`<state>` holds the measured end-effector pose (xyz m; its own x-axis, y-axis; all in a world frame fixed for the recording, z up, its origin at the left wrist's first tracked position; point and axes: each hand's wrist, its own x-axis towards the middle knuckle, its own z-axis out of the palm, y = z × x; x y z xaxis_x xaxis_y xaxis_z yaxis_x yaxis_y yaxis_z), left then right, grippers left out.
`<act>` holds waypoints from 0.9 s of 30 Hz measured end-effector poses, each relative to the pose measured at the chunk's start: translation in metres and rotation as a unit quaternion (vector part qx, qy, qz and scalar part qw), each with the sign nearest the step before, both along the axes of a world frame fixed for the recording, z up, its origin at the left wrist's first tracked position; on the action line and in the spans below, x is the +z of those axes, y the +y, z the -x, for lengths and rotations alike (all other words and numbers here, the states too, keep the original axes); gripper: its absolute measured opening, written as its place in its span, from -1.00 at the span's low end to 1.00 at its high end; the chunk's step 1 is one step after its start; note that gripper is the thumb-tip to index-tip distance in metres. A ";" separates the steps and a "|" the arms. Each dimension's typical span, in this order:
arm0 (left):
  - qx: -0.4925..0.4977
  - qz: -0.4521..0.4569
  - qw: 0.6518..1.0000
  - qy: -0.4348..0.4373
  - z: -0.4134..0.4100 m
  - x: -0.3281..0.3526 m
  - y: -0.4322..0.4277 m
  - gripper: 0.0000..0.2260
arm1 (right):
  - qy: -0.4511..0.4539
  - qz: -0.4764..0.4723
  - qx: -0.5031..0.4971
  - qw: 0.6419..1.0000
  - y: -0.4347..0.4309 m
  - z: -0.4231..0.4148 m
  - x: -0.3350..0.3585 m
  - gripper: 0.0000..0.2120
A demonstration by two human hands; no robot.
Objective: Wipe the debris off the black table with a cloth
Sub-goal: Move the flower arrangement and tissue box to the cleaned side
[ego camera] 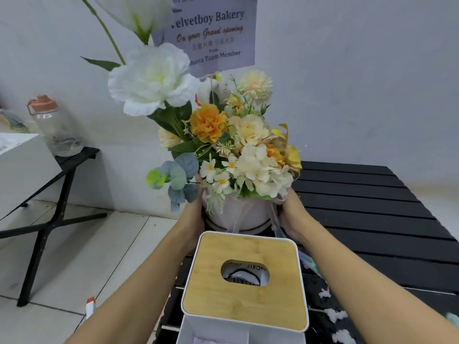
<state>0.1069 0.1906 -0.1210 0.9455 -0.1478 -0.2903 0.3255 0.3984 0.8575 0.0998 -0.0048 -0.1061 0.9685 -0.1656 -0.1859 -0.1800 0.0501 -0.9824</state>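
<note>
Two grips grasp a round white flower pot (238, 217) at the far left corner of the black slatted desk (360, 207).

Left grip (196, 214) clasps the pot's left side and right grip (289, 214) its right side, fingertips hidden under the white, orange and cream blooms; whether the pot's base rests on the desk cannot be told, as the white square tissue box with a bamboo lid (244, 276) stands in front of it. White fluffy debris (335, 315) lies scattered on the near right part of the desk, beside the right forearm. A pale printed card (213, 33) rises above the flowers. On a second black folding desk (74, 155) to the left stands a clear plastic bottle with an orange cap (54, 125).
</note>
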 end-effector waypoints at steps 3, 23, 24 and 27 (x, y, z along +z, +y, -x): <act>-0.039 -0.054 0.995 -0.071 0.005 0.027 -0.006 -0.58 | -0.045 -0.058 0.011 0.997 -0.008 0.012 0.021 -0.76; -0.162 -0.078 0.966 -0.184 0.060 0.121 -0.197 -0.63 | -0.181 -0.085 -0.023 0.979 -0.191 0.140 0.115 -0.69; -0.163 -0.067 0.967 -0.182 0.067 0.115 -0.209 -0.68 | -0.181 -0.092 -0.040 0.978 -0.202 0.145 0.103 -0.59; -0.183 -0.054 0.963 -0.191 0.077 0.093 -0.239 -0.71 | -0.178 -0.110 -0.097 0.973 -0.223 0.152 0.066 -0.54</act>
<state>0.0301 -0.0487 -0.0277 0.8764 -0.4801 0.0367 0.0796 0.2196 0.9723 -0.0520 -0.2276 -0.0403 0.9324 -0.3460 0.1049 0.2042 0.2645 -0.9425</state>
